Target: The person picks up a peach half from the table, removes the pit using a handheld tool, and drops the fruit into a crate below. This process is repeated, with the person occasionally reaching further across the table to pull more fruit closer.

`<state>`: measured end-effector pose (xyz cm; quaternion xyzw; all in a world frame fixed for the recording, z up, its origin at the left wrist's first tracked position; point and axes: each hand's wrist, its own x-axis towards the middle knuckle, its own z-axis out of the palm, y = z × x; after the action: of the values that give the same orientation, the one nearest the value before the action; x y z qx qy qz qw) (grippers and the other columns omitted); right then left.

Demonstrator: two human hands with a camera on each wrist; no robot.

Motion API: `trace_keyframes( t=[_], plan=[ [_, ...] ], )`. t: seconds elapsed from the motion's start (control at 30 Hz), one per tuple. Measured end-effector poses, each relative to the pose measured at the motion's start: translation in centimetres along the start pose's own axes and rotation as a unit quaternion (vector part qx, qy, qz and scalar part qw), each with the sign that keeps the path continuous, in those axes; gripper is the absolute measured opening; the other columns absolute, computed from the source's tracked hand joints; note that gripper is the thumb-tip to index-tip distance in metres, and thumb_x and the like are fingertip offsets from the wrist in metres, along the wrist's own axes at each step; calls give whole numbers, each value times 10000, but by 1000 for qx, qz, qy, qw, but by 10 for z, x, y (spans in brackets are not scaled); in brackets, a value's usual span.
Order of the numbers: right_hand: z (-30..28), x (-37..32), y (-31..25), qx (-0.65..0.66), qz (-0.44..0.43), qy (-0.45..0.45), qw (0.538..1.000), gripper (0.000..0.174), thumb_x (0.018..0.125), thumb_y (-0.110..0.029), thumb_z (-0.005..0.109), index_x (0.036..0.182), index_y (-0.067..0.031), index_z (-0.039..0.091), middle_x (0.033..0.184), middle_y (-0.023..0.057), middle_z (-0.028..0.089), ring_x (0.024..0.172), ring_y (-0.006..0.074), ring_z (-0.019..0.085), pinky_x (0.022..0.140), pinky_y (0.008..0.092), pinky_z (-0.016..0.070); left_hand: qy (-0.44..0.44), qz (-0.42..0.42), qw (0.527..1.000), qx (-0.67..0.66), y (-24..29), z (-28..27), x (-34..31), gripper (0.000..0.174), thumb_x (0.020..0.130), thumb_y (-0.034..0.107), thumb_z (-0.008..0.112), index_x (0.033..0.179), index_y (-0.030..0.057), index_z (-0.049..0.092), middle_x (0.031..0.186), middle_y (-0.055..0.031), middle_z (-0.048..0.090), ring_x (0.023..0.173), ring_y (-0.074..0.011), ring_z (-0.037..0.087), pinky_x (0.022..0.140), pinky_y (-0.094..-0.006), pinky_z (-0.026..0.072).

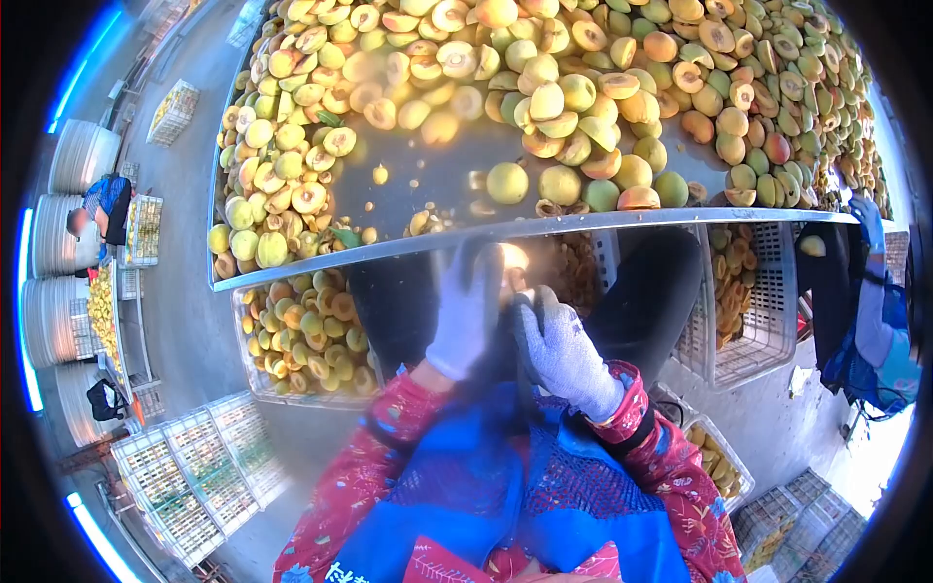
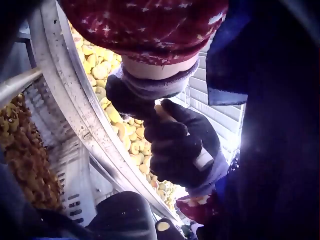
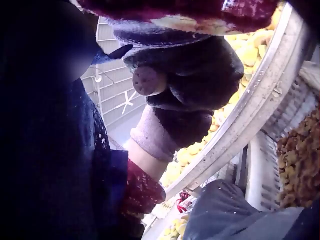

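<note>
My gloved left hand (image 1: 461,316) is just below the metal table's front rim, its dark fingers curled round a blurred, pale yellow peach (image 1: 513,257). Beside it, my gloved right hand (image 1: 573,360) grips a tool by its pale handle (image 3: 146,81), whose round end sticks out of the fist. The left wrist view also shows the handle (image 2: 203,159) in the dark glove; the tool's working end is hidden. Both hands meet closely above my lap. Across the table rim (image 1: 544,228), many whole and halved peaches (image 1: 573,97) lie heaped.
A crate of peach halves (image 1: 309,335) stands under the table at left. Brown pieces fill a white crate (image 2: 70,195) between my knees. Another crate (image 1: 753,330) is on the right, near another person's arm (image 1: 872,282). Stacked crates (image 1: 199,476) stand on the floor, lower left.
</note>
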<state>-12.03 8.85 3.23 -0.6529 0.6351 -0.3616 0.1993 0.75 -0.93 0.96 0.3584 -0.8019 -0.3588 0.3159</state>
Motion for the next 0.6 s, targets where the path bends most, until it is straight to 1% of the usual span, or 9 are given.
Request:
trace_keyframes(
  t=[0.03,0.07,0.13,0.2,0.27,0.4,0.5,0.57,0.6],
  plan=[
    [-2,0,1,-52,-62,3,997,176,945,-107,544,1025,44,500,778,194,542,629,394,534,581,399,462,0,-54,998,-17,2,4,-3,339,988,216,546,1223,-27,529,1167,-208,599,1066,-294,601,885,-384,475],
    [-5,2,1,107,81,-43,990,167,949,-111,534,1011,41,504,773,172,539,623,361,535,580,388,461,16,-68,997,-7,4,7,-5,324,993,213,536,1222,-16,528,1110,-197,614,1015,-303,616,857,-382,483],
    [-20,13,-9,404,349,-123,836,157,957,-121,514,983,34,512,762,128,532,612,294,538,577,367,458,47,-97,994,13,8,13,-9,295,1003,205,515,1219,5,526,996,-176,643,912,-321,644,803,-377,497],
    [-11,10,-1,361,231,-81,900,182,985,-159,481,969,19,517,739,99,542,610,222,550,569,339,454,49,-85,995,28,11,16,-10,287,1009,203,501,1222,12,523,952,-173,653,860,-341,654,776,-383,507],
    [-19,9,-4,408,369,-141,823,245,1020,-227,449,974,3,517,709,70,545,613,141,553,565,307,460,26,-80,996,11,20,13,-9,283,1014,205,493,1224,18,521,941,-175,660,843,-349,660,765,-389,513],
    [-8,-1,6,332,281,-119,893,251,1031,-253,420,950,-42,529,702,23,481,565,113,510,500,280,434,-13,-20,996,85,8,14,-16,272,987,205,542,1183,17,529,1136,-240,569,908,-374,629,797,-429,502],
    [-16,0,6,540,360,-174,740,277,1032,-307,419,933,-81,546,681,14,469,519,114,473,453,275,395,44,-165,981,-94,22,21,-17,263,1006,204,504,1195,22,522,1036,-217,623,842,-333,651,750,-408,513],
    [-18,1,6,642,383,-196,635,318,1030,-372,426,923,-105,561,638,17,460,458,119,437,410,274,365,38,-149,979,-132,26,19,-11,273,1018,219,474,1183,7,524,959,-197,648,839,-290,656,745,-376,514],
    [-16,-4,14,735,401,-223,500,337,1029,-395,425,924,-106,564,618,15,454,440,118,428,400,277,363,25,-142,977,-158,27,16,-14,276,1019,223,473,1174,1,527,966,-194,650,836,-282,657,745,-372,514]
  ],
)
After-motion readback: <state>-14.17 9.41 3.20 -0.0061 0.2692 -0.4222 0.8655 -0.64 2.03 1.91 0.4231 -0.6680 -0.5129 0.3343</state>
